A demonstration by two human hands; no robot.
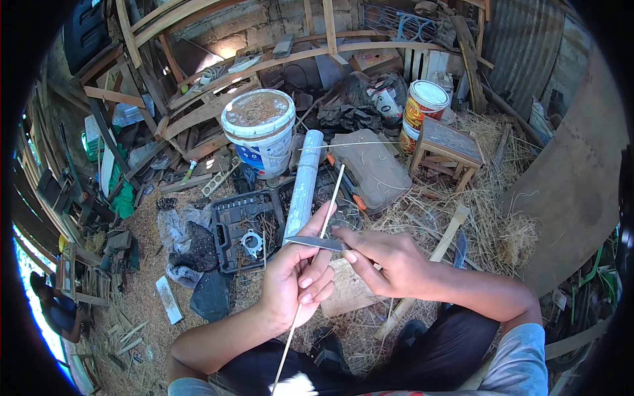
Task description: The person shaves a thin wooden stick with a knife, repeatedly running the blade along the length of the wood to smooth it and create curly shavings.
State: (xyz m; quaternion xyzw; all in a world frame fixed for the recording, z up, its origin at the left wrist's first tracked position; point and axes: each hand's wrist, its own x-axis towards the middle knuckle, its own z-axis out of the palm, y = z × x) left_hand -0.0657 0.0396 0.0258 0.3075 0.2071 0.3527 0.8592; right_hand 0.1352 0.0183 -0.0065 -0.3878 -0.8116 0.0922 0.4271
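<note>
My left hand (294, 280) is closed around a thin pale wooden stick (339, 187), which slants up and away from my lap past the fingertips. In my right hand (389, 261) is a knife, its handle hidden in the curled fingers. The knife's blade (314, 243) points left and lies across the stick, just above my left fingers. Below the hands, a flat wooden board (350, 294) lies between my feet. A longer wooden strip (450, 232) slants beside my right forearm.
Ahead stand a lidded white bucket (257, 135), stacked paint tins (422, 105) and a small wooden stool (452, 142). An open tool case (224, 231), a whitish tube (304, 185) and a closed grey case (373, 171) lie closer. Straw and shavings litter the floor. A person (56, 303) is at far left.
</note>
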